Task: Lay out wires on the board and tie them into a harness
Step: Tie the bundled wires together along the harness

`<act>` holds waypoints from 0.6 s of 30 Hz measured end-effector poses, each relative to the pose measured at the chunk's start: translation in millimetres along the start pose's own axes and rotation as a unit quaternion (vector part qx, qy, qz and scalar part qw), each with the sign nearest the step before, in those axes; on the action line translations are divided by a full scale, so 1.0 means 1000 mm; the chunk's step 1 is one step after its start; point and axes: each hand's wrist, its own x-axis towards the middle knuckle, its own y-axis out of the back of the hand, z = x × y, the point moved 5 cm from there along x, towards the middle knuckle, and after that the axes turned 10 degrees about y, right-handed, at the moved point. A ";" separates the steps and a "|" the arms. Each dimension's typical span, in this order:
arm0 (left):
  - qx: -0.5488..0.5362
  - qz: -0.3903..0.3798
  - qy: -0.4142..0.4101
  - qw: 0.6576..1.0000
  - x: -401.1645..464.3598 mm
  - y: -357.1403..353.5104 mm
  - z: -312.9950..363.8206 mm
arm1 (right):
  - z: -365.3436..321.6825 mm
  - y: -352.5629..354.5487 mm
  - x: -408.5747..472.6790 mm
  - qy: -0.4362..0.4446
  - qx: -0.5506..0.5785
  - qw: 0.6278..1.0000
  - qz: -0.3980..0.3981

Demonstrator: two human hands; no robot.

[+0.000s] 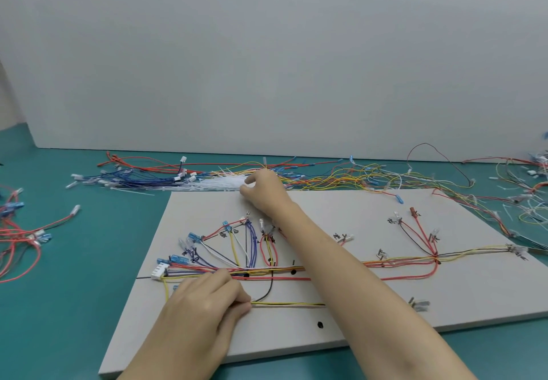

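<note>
2 hands (207, 296), board (385, 314) edge, ties (225, 185)

Your left hand (207, 299) sits on the board's (355, 305) near-left part, fingers pinching the yellow wire (287, 304) where it starts its run to the right. Your right hand (262, 191) reaches past the board's far edge, fingertips in the pile of white cable ties (219, 185) just beyond it. Wire bundle (267, 270) runs L-R across the board's middle; white connector (160, 271) at its left end. Loose wires (385, 172) lie on the teal table beyond the board's far edge.
</note>
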 end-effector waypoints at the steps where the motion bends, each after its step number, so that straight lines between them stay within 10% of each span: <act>1: 0.000 -0.003 -0.005 1.000 0.000 0.000 0.001 | 0.000 0.004 0.000 0.010 0.006 1.000 0.022; 18: -0.060 -0.048 0.009 0.997 -0.001 -0.001 0.001 | 0.025 0.031 -0.017 -0.104 0.211 0.952 0.196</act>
